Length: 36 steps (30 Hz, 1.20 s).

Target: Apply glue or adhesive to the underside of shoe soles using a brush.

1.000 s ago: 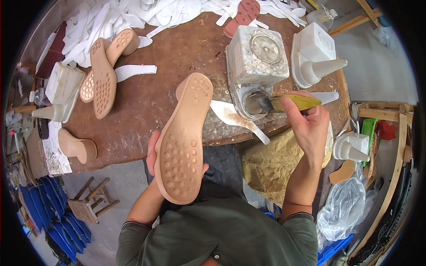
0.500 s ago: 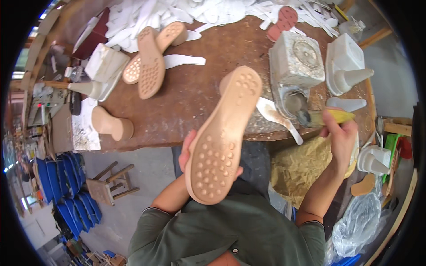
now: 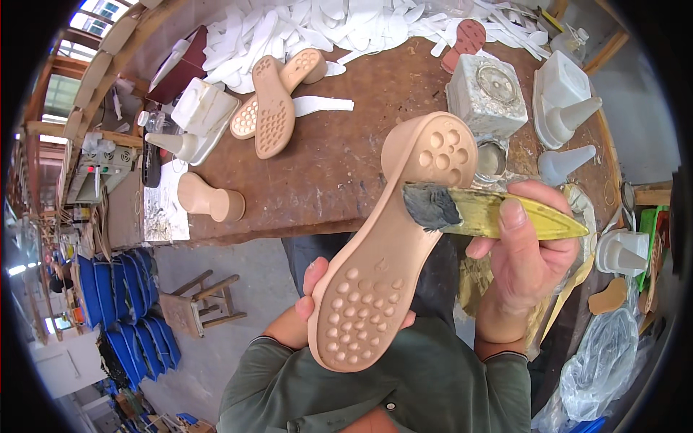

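Observation:
My left hand point(image 3: 312, 285) grips a tan shoe sole point(image 3: 361, 281) from behind, fingers wrapped round its edges. The dimpled underside faces up, with the raised heel at the far end. Between thumb and fingers, my right hand point(image 3: 530, 252) holds a brush point(image 3: 480, 213) with a flat yellow handle and dark, clumped bristles. Those bristles lie over the sole's waist, just below the heel; whether they touch it I cannot tell. Beyond the brush stands a crusted white glue container point(image 3: 487, 97) with a small round cup point(image 3: 492, 157) at its near side.
Two crossed soles point(image 3: 274, 108) and another sole point(image 3: 209, 198) lie on the brown table point(image 3: 325, 166). White cut pieces point(image 3: 310, 29) pile up along the back. White spouted bottles point(image 3: 563, 101) stand at right. A wooden stool point(image 3: 198, 303) is on the floor at left.
My right hand has brought the brush from beside the container's cup leftward and nearer, over the sole. The sole has shifted slightly right and its heel has tilted more into view.

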Motion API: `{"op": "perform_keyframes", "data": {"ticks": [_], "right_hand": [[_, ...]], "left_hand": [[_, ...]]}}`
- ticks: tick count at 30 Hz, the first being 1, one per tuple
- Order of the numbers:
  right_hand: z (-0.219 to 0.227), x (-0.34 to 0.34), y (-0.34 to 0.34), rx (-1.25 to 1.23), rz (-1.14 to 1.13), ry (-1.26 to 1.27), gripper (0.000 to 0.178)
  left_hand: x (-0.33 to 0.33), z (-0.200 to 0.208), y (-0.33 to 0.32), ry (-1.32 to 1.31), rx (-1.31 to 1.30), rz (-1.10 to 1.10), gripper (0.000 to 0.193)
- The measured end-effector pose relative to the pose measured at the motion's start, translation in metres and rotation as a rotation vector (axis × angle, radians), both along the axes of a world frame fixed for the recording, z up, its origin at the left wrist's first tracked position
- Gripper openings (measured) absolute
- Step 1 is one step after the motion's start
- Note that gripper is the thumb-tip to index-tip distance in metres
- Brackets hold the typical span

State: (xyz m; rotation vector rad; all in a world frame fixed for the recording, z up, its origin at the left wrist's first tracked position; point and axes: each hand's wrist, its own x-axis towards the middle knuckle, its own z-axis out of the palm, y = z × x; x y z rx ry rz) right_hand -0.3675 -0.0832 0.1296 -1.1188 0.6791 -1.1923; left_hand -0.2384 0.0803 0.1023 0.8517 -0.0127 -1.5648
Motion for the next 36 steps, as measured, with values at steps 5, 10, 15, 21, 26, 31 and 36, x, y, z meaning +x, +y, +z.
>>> {"op": "perform_keyframes", "data": {"ticks": [5,10,15,21,26,31,36], "right_hand": [[0.004,0.0,0.001,-0.027,0.034,-0.011,0.02],[0.014,0.001,-0.016,-0.083,-0.003,0.002,0.02],[0.014,0.0,-0.022,-0.156,-0.035,0.025,0.021],[0.015,0.001,0.016,-0.168,-0.016,0.042,0.019],[0.007,0.001,0.042,-0.168,-0.002,0.056,0.017],[0.001,0.013,0.063,-0.237,-0.044,0.133,0.021],[-0.001,0.023,0.073,-0.316,0.086,0.067,0.021]], "left_hand": [[-0.008,0.008,0.018,0.002,0.032,0.016,0.098],[-0.01,0.016,0.007,0.011,0.055,0.031,0.099],[-0.011,0.021,0.007,0.034,0.083,0.065,0.1],[-0.013,0.027,0.011,0.074,0.079,0.123,0.1],[-0.007,0.025,0.004,0.153,-0.003,0.162,0.098],[0.0,0.022,0.001,0.23,-0.126,0.169,0.096],[0.024,-0.027,-0.01,0.427,-0.415,-0.145,0.074]]}}
